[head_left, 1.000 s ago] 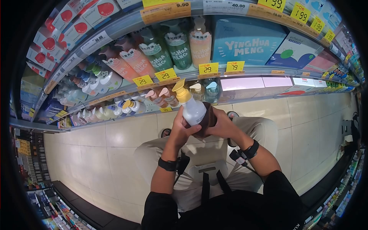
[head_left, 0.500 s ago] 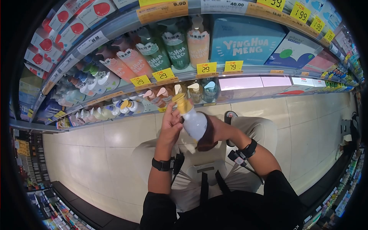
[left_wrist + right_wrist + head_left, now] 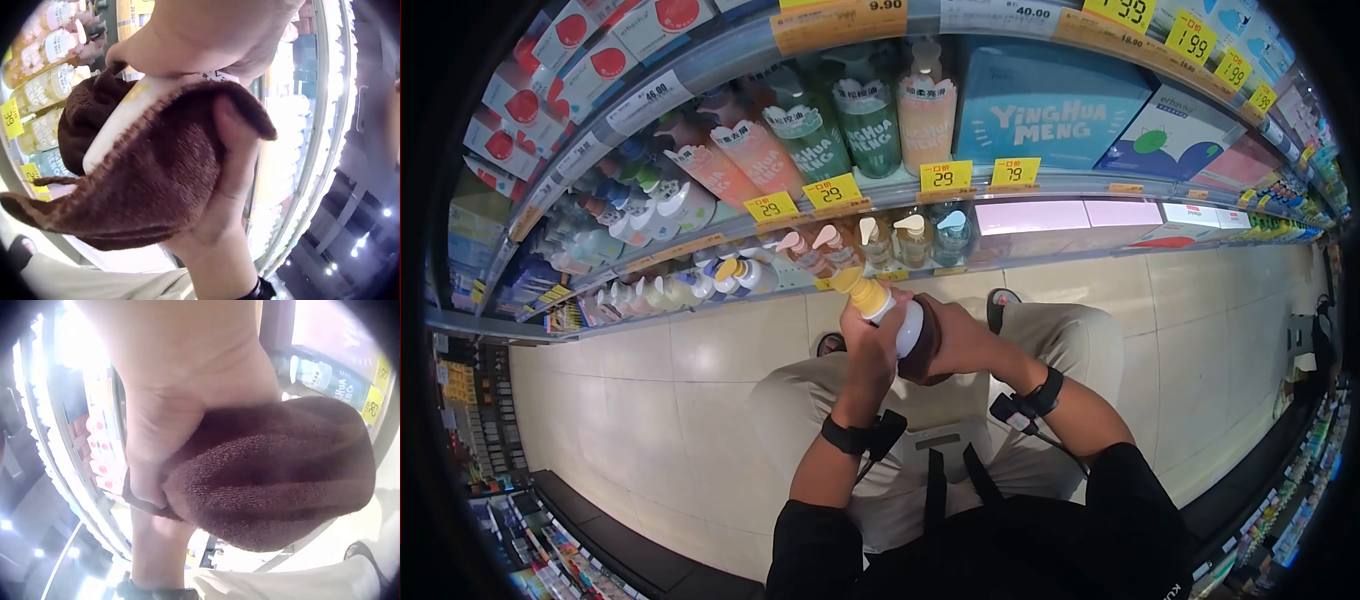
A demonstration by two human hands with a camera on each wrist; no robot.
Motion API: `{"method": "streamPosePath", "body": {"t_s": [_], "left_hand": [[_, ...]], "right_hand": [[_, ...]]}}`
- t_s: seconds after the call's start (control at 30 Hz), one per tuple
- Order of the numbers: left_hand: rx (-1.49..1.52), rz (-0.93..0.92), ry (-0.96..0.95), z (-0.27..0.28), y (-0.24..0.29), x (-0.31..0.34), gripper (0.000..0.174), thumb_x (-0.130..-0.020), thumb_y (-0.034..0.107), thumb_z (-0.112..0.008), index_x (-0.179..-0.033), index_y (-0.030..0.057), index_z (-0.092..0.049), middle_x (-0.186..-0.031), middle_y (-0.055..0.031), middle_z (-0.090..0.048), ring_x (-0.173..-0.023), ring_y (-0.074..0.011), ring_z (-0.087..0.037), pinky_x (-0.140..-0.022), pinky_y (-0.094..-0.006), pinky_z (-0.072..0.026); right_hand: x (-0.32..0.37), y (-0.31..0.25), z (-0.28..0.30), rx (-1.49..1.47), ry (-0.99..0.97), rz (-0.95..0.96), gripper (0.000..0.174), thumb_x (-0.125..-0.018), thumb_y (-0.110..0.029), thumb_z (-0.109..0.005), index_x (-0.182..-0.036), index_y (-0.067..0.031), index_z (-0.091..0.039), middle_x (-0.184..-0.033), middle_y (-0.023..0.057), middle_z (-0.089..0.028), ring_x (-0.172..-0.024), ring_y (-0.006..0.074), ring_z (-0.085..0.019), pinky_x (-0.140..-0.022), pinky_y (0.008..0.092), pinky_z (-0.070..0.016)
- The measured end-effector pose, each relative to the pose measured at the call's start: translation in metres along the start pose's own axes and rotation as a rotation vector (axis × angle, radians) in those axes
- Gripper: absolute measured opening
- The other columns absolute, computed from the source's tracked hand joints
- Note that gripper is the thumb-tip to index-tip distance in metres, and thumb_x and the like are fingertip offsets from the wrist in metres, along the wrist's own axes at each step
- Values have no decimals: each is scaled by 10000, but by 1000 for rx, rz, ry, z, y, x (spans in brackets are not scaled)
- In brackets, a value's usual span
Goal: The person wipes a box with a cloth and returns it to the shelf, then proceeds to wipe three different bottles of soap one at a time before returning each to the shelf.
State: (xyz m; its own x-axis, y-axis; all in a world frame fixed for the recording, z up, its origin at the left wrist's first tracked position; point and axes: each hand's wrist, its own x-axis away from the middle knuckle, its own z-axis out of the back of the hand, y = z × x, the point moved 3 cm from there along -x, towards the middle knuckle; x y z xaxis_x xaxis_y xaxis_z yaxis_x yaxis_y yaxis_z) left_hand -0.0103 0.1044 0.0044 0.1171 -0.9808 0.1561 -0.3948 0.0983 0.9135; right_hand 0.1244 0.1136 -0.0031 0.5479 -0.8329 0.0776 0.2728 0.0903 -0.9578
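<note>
A white pump bottle (image 3: pixel 911 330) with a yellow pump head (image 3: pixel 865 294) is held tilted in front of the person's knees. My left hand (image 3: pixel 872 338) grips its upper body, just below the yellow collar. Around the lower part my right hand (image 3: pixel 965 342) holds a dark brown cloth (image 3: pixel 156 175) against the bottle. The fabric looks like towelling and is folded over the white side in the left wrist view. In the right wrist view the cloth (image 3: pixel 275 475) bunches under the right palm and hides the bottle.
Ahead is a store shelf (image 3: pixel 880 190) with green and peach bottles (image 3: pixel 865 125), a blue box (image 3: pixel 1040 110) and yellow price tags. Smaller pump bottles (image 3: pixel 910 240) stand on the lowest shelf. Below are the tiled floor (image 3: pixel 650 420) and the person's knees.
The left hand came loose from the bottle half a second ago, near the pump, and now grips its upper body. The bottle has dropped slightly lower, and the right hand keeps the cloth on it.
</note>
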Motion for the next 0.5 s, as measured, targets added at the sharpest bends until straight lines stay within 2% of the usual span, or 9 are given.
{"method": "streamPosePath", "body": {"t_s": [0.07,0.13,0.17,0.27,0.37,0.47,0.5], "left_hand": [[-235,-125,50,-3,0,4,291,-788,-36,-588,-1055,-7,-476,-887,-68,-576,-910,-185,-589,-834,-311,-468],[-553,-306,63,-4,3,11,289,-791,-37,-600,-1051,-10,-477,-893,-68,-580,-908,-172,-585,-841,-300,-458],[-500,-275,38,-2,0,10,303,-785,-45,-604,-1058,-2,-479,-923,-78,-603,-919,-170,-588,-870,-308,-443],[-392,-251,-209,4,5,3,323,-776,-46,-611,-1066,17,-484,-961,-93,-620,-936,-175,-592,-892,-315,-442],[-310,-103,-449,9,21,-3,316,-759,-42,-621,-1035,40,-488,-942,-101,-637,-911,-191,-614,-952,-362,-416],[-32,-76,-454,8,16,1,271,-747,-32,-638,-970,52,-511,-857,-68,-645,-874,-190,-637,-858,-331,-466],[-37,-65,-422,10,12,-1,266,-751,-34,-635,-966,53,-505,-844,-70,-646,-870,-192,-641,-855,-331,-468]], "right_hand": [[3,-4,-4,205,156,44,864,-506,-372,-835,-1204,-24,-463,-1016,176,-628,-931,360,-622,-811,392,-498],[4,-9,-6,317,249,162,854,-504,-368,-828,-1200,-26,-469,-1002,174,-628,-903,376,-617,-785,410,-500],[4,-12,-6,373,298,222,849,-503,-366,-824,-1198,-26,-472,-995,173,-628,-888,384,-615,-772,419,-501],[5,-16,-1,155,240,192,854,-503,-355,-831,-1205,-29,-469,-1028,169,-625,-931,371,-613,-804,402,-494],[6,-15,3,-26,-44,134,854,-509,-341,-839,-1211,-33,-465,-1056,154,-628,-962,328,-625,-829,377,-487],[6,-21,-8,-280,-149,145,860,-513,-258,-870,-1232,-17,-464,-1088,89,-615,-943,164,-601,-863,309,-469],[5,-17,-8,-254,-158,129,853,-518,-280,-862,-1227,-24,-460,-1080,99,-623,-954,190,-612,-856,319,-474]]}}
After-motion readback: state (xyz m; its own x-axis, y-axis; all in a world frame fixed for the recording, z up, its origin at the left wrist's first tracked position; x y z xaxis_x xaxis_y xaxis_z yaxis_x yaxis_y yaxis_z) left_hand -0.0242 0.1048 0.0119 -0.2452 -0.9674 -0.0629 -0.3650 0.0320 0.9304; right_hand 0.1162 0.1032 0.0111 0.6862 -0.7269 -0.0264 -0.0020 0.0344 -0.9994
